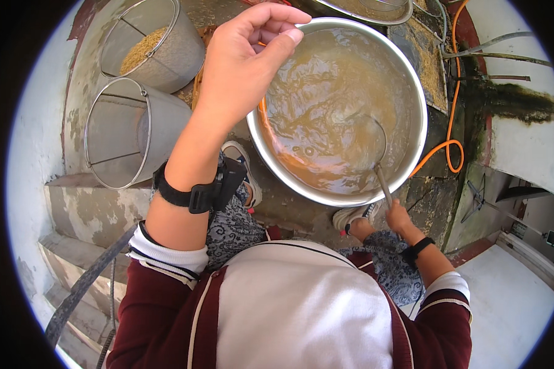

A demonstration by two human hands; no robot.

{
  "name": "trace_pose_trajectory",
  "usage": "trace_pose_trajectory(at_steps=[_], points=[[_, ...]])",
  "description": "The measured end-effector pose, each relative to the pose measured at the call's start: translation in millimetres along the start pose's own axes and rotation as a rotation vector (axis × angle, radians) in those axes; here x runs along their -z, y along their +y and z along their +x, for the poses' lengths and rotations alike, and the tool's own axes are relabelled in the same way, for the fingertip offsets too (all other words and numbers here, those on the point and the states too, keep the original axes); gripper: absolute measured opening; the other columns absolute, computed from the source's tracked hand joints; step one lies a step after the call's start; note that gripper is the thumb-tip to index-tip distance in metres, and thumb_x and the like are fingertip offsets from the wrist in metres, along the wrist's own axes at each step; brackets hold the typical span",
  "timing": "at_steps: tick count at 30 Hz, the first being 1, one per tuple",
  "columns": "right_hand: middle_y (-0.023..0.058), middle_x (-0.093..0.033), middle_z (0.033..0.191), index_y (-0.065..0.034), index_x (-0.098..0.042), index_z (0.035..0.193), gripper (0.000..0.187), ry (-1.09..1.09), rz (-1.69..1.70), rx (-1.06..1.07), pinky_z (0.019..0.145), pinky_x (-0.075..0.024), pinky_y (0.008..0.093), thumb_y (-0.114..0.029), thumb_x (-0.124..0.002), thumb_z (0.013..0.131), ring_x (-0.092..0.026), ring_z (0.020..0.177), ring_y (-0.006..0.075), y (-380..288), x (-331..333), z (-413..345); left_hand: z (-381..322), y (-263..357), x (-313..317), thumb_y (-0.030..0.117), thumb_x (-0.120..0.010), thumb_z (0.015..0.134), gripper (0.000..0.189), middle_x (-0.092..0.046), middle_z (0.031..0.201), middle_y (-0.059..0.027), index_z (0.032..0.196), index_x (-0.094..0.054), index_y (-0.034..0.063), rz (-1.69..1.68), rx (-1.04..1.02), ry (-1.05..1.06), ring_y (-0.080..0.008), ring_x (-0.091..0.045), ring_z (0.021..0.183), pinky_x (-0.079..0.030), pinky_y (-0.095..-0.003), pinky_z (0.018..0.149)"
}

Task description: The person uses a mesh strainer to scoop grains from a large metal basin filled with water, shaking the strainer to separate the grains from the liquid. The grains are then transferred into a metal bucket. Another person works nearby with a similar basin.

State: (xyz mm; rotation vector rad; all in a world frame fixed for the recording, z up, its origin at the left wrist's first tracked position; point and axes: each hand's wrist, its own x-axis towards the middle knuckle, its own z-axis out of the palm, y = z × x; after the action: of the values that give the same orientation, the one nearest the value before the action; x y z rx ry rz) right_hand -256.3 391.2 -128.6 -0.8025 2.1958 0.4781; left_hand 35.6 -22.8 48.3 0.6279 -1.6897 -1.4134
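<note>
A large round metal basin [421,104] of cloudy brown water [323,87] stands on the ground before me. My right hand [399,217] grips the handle of a long-handled tool [383,182], perhaps a skimmer, at the basin's near right rim. Its curved, wire-like edge shows at the surface; the rest is hidden in the water. My left hand [249,48] is raised near the basin's upper left rim. Its fingers curl loosely, with a gap between thumb and forefinger and nothing visible in them. An orange band runs along the basin's left inner side.
Two mesh buckets [166,117] with wire handles lie tilted at left; the farther bucket [177,57] holds grain [145,50]. An orange hose [453,99] loops at right. Another wide metal basin [364,17] stands beyond. Concrete steps [97,205] and a dark rail [87,286] are at lower left.
</note>
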Motion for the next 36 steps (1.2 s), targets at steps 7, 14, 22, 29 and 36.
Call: trace_pose_trajectory(at_steps=[7, 14, 22, 29, 36], points=[[0.0225, -0.063, 0.081, 0.0048, -0.042, 0.117, 0.035, -0.377, 0.398, 0.060, 0.047, -0.0509, 0.0419, -0.018, -0.055, 0.094, -0.064, 0.056, 0.0298, -104.1, -29.0, -10.3, -4.3, 4.5, 9.2, 0.006, -0.062, 0.092, 0.021, -0.067, 0.094, -0.0018, 0.112, -0.066, 0.0017, 0.001, 0.021, 0.036, -0.0061, -0.059, 0.081, -0.050, -0.0220, 0.076], [0.0006, -0.043, 0.061, -0.0054, -0.041, 0.101, 0.018, -0.564, 1.078, 0.108, 0.033, -0.0316, 0.0267, -0.017, -0.054, 0.097, -0.037, 0.039, 0.0094, -196.8, -35.2, 33.9, -5.0, 6.1, 9.9, 0.005, -0.062, 0.092, 0.021, -0.066, 0.095, -0.0023, 0.113, -0.065, 0.0006, 0.079, 0.030, 0.060, -0.0069, -0.059, 0.082, -0.050, -0.0222, 0.078], [-0.0055, -0.036, 0.061, -0.0148, -0.035, 0.093, 0.020, -0.555, 1.448, 0.224, 0.034, -0.0284, 0.0205, -0.017, -0.054, 0.099, -0.032, 0.043, 0.0032, -239.5, -16.0, 84.0, -3.2, 9.1, 11.9, 0.005, -0.061, 0.092, 0.021, -0.066, 0.096, -0.0021, 0.113, -0.064, 0.0008, 0.105, 0.071, 0.076, -0.0063, -0.059, 0.083, -0.050, -0.0219, 0.078], [-0.0054, -0.035, 0.061, -0.0146, -0.036, 0.095, 0.017, -0.512, 1.438, 0.279, 0.034, -0.0279, 0.0212, -0.015, -0.053, 0.099, -0.033, 0.044, 0.0044, -220.5, 0.1, 47.3, -0.5, 8.8, 10.3, 0.004, -0.061, 0.092, 0.022, -0.066, 0.095, -0.0021, 0.113, -0.064, 0.0004, 0.074, 0.082, 0.082, -0.0061, -0.059, 0.082, -0.050, -0.0213, 0.077], [-0.0054, -0.035, 0.060, -0.0147, -0.038, 0.096, 0.016, -0.505, 1.508, 0.323, 0.033, -0.0263, 0.0220, -0.015, -0.053, 0.099, -0.032, 0.042, 0.0046, -204.8, 12.4, 9.1, -2.7, 8.5, 11.9, 0.004, -0.062, 0.092, 0.021, -0.066, 0.094, -0.0019, 0.113, -0.064, 0.0007, 0.067, 0.063, 0.089, -0.0061, -0.059, 0.081, -0.050, -0.0215, 0.076]])
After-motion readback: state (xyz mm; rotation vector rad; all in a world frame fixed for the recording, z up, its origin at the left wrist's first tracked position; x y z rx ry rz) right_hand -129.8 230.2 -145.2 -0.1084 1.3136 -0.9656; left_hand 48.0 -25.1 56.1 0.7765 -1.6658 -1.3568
